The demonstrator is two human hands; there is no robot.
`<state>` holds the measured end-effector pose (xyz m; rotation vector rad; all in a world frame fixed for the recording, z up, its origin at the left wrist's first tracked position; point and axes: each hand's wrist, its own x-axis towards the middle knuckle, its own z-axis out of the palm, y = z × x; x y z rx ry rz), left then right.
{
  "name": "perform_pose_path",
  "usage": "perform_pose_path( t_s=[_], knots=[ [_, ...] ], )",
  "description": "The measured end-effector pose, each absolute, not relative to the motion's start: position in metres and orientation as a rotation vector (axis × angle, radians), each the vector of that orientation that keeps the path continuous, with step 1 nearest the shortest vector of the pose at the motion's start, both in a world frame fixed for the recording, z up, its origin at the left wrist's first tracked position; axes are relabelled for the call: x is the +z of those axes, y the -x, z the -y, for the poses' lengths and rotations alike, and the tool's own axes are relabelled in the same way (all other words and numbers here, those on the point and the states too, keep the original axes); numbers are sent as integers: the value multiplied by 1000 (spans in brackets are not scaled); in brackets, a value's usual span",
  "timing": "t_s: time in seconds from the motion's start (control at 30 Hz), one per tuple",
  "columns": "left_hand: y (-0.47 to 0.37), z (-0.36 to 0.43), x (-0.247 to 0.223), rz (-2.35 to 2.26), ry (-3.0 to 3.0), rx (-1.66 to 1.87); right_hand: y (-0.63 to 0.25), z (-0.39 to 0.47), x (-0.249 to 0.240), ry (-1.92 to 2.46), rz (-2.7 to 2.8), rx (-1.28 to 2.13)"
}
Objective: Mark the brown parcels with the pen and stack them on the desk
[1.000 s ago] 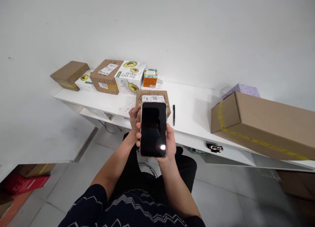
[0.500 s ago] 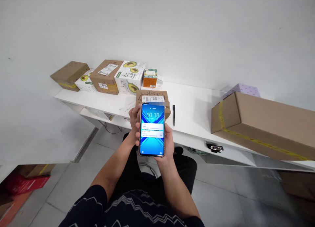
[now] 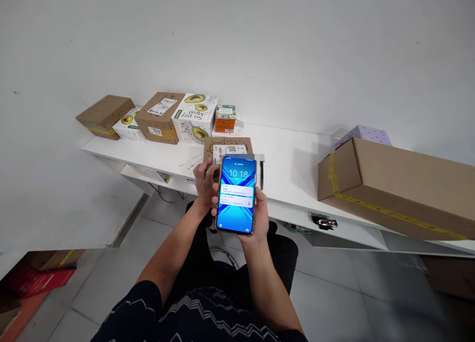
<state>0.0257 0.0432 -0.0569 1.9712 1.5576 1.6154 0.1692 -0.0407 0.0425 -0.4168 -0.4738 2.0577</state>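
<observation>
From the head camera, taking the phone (image 3: 236, 195) as my clock centre, I find a grey smear (image 3: 259, 158) across its top edge and over the upper part of the pen (image 3: 261, 177) at two o'clock. The phone hides part of the small box (image 3: 227, 150) at twelve; the large carton (image 3: 401, 183) at three runs out of frame. I can't make out the fine message text.

The phone is held over the table's near edge, its lit blue screen facing me, reading 10:18 above two pale message panels. My right hand (image 3: 260, 217) grasps it from behind, thumb along one side, fingertips around the other. My left hand (image 3: 204, 182), at ten o'clock, is half curled at the small box's corner; I can't tell whether it grips.

White table (image 3: 287, 159) stretches from the pen to the carton; avocado-print box (image 3: 196, 118) sits at eleven.
</observation>
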Motion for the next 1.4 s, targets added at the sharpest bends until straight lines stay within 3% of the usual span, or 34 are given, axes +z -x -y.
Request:
perform_pose_path(
  t_s=[0.17, 0.4, 0.6, 0.83, 0.93, 1.0, 1.1, 1.2, 1.4],
  knots=[
    [-28, -44, -49, -1759, -2271, 1779, -216, 33, 28, 800, 580, 1497],
    [-29, -44, -49, -1791, -2303, 1770, -300, -7, -15, 1970, 1226, 365],
    [-29, -42, -44, -1746, -2343, 1822, -317, -38, -41, 2436, 1544, -13],
    [-21, -32, -35, -1663, -2346, 1733, -324, -49, -62, 2390, 1645, -81],
    [-13, -31, -36, -1600, -2060, 1768, -323, -44, -57, 2230, 1579, -34],
    [-8, -34, -36, -1593, -1637, 1799, -311, -38, -49, 2006, 1559, 144],
    [-3, -42, -34, -1504, -1031, 1532, -278, -28, -33, 1580, 1541, 673],
    [-1, -42, -31, -1406, -831, 1312, -240, -23, -22, 1326, 1497, 1046],
    [18, -16, -31, -1159, -723, 1477, -201, -4, -14, 1205, 1542, 1000]
  ],
)
